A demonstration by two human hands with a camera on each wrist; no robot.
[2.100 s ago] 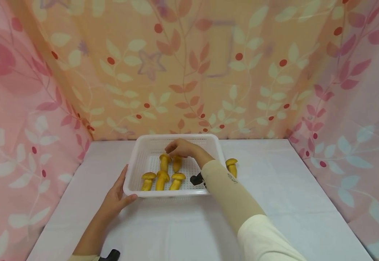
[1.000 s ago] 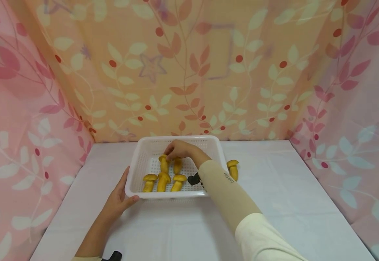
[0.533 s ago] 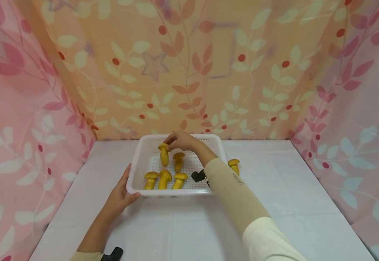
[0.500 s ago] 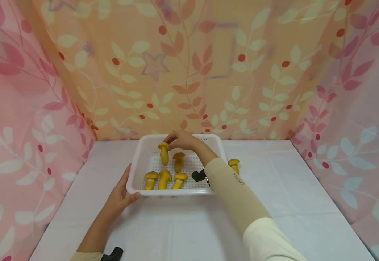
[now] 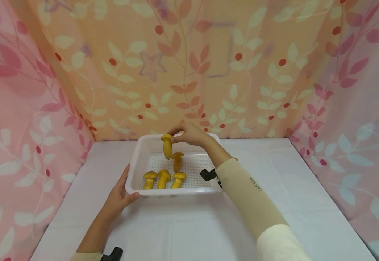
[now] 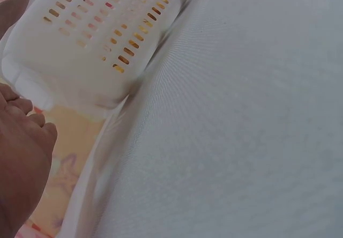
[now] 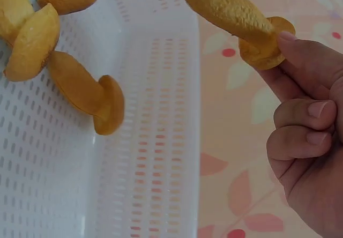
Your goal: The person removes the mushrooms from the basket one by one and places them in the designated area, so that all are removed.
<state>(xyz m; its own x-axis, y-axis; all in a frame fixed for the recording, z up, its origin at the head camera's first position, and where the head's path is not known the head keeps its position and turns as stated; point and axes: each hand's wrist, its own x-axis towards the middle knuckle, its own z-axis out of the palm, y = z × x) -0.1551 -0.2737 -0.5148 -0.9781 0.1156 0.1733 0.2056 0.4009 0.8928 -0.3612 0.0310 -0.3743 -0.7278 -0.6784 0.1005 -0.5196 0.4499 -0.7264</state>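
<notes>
In the head view my right hand (image 5: 191, 134) pinches a yellow mushroom (image 5: 167, 148) by its cap, stem pointing down, over the back of a white plastic basket (image 5: 176, 193). The right wrist view shows thumb and forefinger on that cap, the other fingers curled. My left hand (image 5: 115, 198) grips the basket's front left corner, thumb at the front rim and fingers along the side. Inside lie more mushrooms: one behind (image 5: 177, 162), and a front row of a left mushroom (image 5: 149, 180), a middle mushroom (image 5: 163, 179) and a right mushroom (image 5: 178, 180).
The basket stands on a white-covered table (image 5: 176, 224). Beyond my right forearm, a bit of another mushroom's cap (image 5: 236, 159) shows outside the basket. Flowered cloth (image 5: 189, 72) hangs at the back and both sides.
My right hand has taken hold of the back left mushroom and lifted it up off the basket's floor toward the back rim. My left hand has stayed at the corner.
</notes>
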